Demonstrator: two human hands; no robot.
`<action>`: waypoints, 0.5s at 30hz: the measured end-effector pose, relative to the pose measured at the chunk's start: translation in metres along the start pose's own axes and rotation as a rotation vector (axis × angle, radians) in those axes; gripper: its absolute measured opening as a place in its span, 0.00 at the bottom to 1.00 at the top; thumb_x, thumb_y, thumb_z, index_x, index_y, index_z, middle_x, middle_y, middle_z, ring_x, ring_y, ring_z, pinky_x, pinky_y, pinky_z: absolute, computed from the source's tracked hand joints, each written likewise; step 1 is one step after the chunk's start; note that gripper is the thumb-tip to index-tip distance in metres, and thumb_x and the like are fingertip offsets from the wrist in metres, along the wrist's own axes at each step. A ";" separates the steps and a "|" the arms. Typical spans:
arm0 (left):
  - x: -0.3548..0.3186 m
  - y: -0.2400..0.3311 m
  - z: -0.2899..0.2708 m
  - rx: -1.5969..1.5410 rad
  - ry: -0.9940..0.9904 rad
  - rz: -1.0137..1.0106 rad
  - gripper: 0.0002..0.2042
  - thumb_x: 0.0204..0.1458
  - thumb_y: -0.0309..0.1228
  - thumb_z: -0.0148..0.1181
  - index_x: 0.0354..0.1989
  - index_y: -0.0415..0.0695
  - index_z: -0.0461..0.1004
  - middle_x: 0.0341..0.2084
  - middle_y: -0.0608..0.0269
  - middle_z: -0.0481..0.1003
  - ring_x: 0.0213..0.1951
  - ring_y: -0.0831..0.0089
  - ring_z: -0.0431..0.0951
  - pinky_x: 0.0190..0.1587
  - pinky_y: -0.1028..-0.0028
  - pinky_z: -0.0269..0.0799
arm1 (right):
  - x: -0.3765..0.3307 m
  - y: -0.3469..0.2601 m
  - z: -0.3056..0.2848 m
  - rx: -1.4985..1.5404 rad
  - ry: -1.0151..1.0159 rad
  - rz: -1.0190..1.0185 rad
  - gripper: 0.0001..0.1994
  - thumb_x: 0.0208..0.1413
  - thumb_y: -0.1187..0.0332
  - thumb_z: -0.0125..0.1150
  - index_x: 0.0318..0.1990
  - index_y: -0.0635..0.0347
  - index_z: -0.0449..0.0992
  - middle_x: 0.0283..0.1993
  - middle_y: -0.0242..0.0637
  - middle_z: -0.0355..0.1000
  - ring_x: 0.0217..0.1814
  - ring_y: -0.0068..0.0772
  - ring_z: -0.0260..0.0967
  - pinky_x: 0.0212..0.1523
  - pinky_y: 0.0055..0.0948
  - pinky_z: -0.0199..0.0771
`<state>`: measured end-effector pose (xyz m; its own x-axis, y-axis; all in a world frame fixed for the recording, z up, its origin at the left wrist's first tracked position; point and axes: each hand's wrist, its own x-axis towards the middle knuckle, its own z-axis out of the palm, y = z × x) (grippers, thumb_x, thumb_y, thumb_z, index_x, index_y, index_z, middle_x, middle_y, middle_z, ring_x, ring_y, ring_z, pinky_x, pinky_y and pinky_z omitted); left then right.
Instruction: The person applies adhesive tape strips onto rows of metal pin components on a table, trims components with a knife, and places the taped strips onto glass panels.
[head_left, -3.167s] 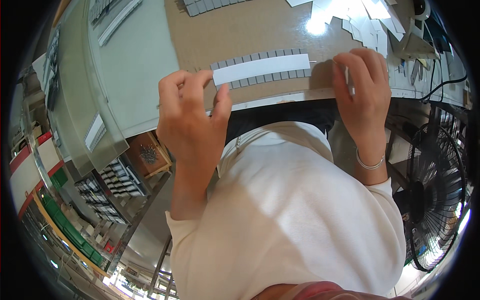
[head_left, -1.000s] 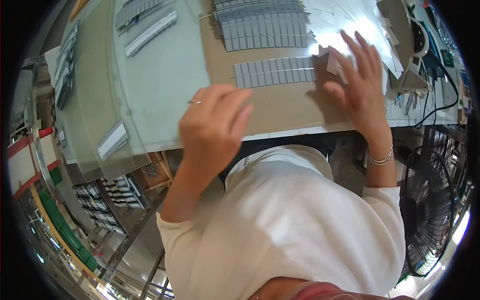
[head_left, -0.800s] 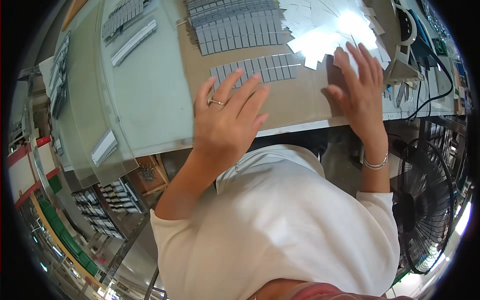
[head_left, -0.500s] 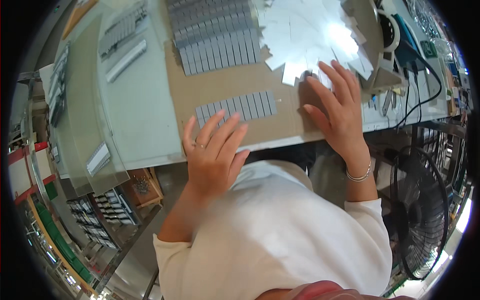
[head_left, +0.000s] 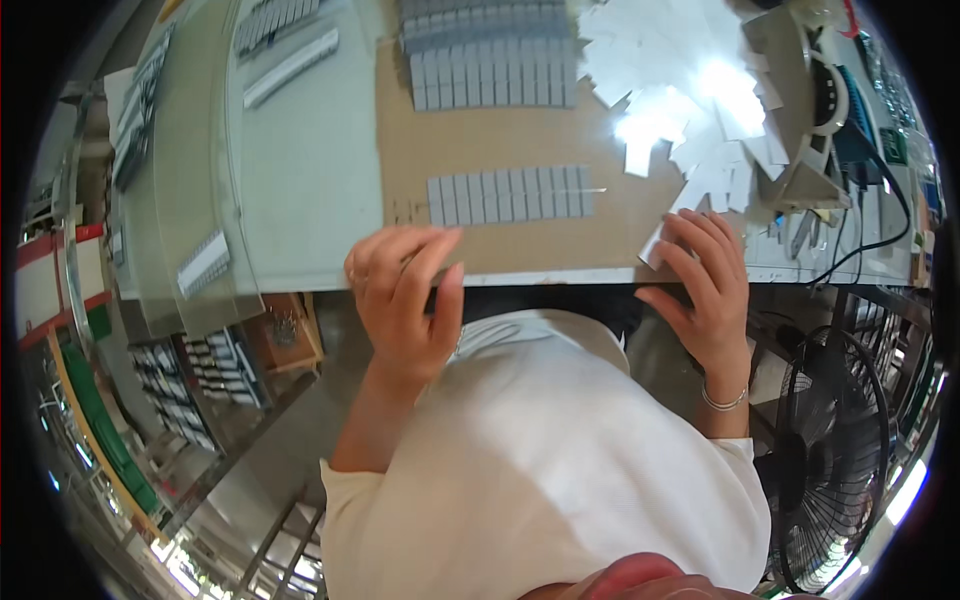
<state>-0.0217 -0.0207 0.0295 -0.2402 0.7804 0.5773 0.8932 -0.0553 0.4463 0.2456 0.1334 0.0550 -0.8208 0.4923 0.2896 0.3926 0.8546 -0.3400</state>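
Note:
My left hand (head_left: 405, 300) is just off the table's near edge, its fingers bent and thumb apart, with nothing visible in it. A row of narrow grey strips (head_left: 510, 196) lies side by side on the brown board (head_left: 540, 245) beyond that hand. Over the board's right part, my right hand (head_left: 708, 290) has its fingertips on or just above a flat white strip (head_left: 655, 245), and its thumb stands apart from it. Whether the fingers press the strip cannot be made out. A loose pile of white strips (head_left: 700, 140) spreads beyond the right hand.
Stacked grey rows (head_left: 490, 75) stand at the board's far end. A clear sheet (head_left: 190, 200) and a light-coloured ruled piece (head_left: 204, 264) lie at left. To the right are a beige machine part (head_left: 810, 180), a black cable (head_left: 885, 215) and a black fan (head_left: 830, 460) below table height.
My left hand has come away from the grey row toward me. My right hand has drawn back from the pile, and a white strip now shows near its fingertips. The view has shifted.

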 end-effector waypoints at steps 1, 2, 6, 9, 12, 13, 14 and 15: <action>0.002 -0.001 0.005 -0.002 0.000 0.029 0.14 0.47 0.26 0.62 0.44 0.47 0.78 0.41 0.65 0.74 0.43 0.63 0.73 0.50 0.62 0.63 | -0.009 0.003 0.009 -0.010 0.072 -0.010 0.19 0.44 0.68 0.71 0.45 0.63 0.76 0.54 0.45 0.73 0.58 0.50 0.70 0.59 0.49 0.68; -0.001 -0.002 0.008 0.039 -0.031 0.064 0.15 0.45 0.27 0.64 0.44 0.49 0.78 0.43 0.67 0.73 0.46 0.65 0.71 0.52 0.62 0.61 | -0.015 0.003 0.015 -0.023 0.146 -0.020 0.18 0.43 0.70 0.71 0.43 0.63 0.76 0.52 0.45 0.74 0.57 0.51 0.71 0.60 0.50 0.69; 0.008 0.017 0.014 0.164 -0.235 0.015 0.16 0.46 0.31 0.65 0.47 0.49 0.80 0.49 0.61 0.71 0.53 0.60 0.67 0.58 0.57 0.55 | -0.015 0.002 0.016 0.012 0.221 -0.048 0.12 0.43 0.77 0.70 0.38 0.66 0.78 0.44 0.45 0.78 0.51 0.49 0.76 0.51 0.44 0.77; 0.009 0.018 0.018 0.193 -0.265 0.042 0.16 0.47 0.35 0.65 0.47 0.51 0.81 0.50 0.62 0.72 0.54 0.61 0.67 0.59 0.57 0.53 | -0.007 0.001 0.018 0.035 0.247 -0.026 0.11 0.43 0.83 0.66 0.37 0.68 0.78 0.42 0.46 0.79 0.49 0.50 0.77 0.49 0.39 0.79; 0.005 0.022 0.016 0.208 -0.262 0.049 0.16 0.46 0.34 0.65 0.47 0.51 0.81 0.50 0.63 0.72 0.54 0.61 0.67 0.60 0.57 0.52 | 0.006 0.000 0.020 -0.012 0.251 0.006 0.09 0.43 0.85 0.64 0.34 0.66 0.78 0.43 0.45 0.78 0.52 0.48 0.76 0.48 0.38 0.78; 0.005 0.022 0.017 0.193 -0.255 0.044 0.16 0.46 0.34 0.65 0.46 0.51 0.81 0.49 0.63 0.72 0.54 0.61 0.67 0.60 0.58 0.51 | 0.013 0.001 0.016 -0.003 0.228 -0.009 0.10 0.43 0.85 0.64 0.35 0.65 0.78 0.44 0.44 0.78 0.51 0.45 0.77 0.47 0.35 0.77; 0.003 0.021 0.017 0.193 -0.265 0.038 0.16 0.46 0.34 0.65 0.46 0.51 0.81 0.49 0.63 0.72 0.54 0.61 0.67 0.60 0.58 0.51 | 0.019 0.003 0.007 0.000 0.293 -0.008 0.11 0.43 0.85 0.64 0.36 0.64 0.79 0.44 0.43 0.78 0.49 0.43 0.77 0.47 0.34 0.77; 0.003 0.018 0.016 0.183 -0.233 0.016 0.17 0.44 0.34 0.67 0.45 0.53 0.81 0.49 0.66 0.72 0.54 0.63 0.67 0.59 0.58 0.52 | 0.025 0.007 -0.004 0.003 0.359 -0.010 0.11 0.43 0.85 0.65 0.36 0.64 0.79 0.44 0.42 0.78 0.47 0.41 0.77 0.46 0.32 0.77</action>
<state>-0.0001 -0.0096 0.0281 -0.1508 0.9037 0.4008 0.9548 0.0280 0.2961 0.2298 0.1521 0.0638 -0.6260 0.5114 0.5887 0.3838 0.8592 -0.3383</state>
